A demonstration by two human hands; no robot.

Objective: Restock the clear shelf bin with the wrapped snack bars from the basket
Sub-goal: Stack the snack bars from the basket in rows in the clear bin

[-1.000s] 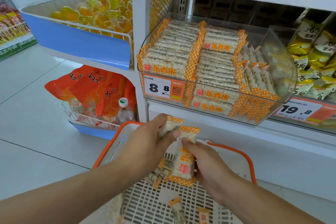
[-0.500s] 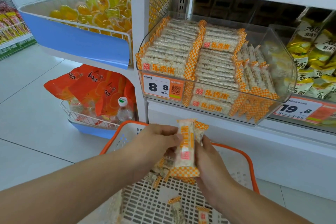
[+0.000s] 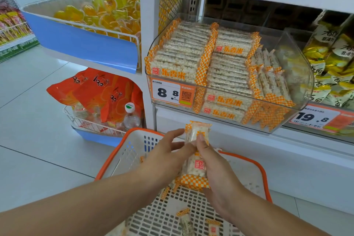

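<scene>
Head view: basket (image 3: 265, 178) cut off at bottom edge, loose bars there blurry. My left hand (image 3: 164, 157) & right hand (image 3: 216, 170) pinch upright snack bars (image 3: 196, 151), orange-check ends, count unclear, above basket's far rim, below clear bin (image 3: 298, 74).

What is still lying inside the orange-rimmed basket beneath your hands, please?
A few loose wrapped bars lie on the basket's slotted white floor, near the bottom edge of the view. The hands and the bars held by the right hand cover the middle, so anything there is hidden.
</scene>
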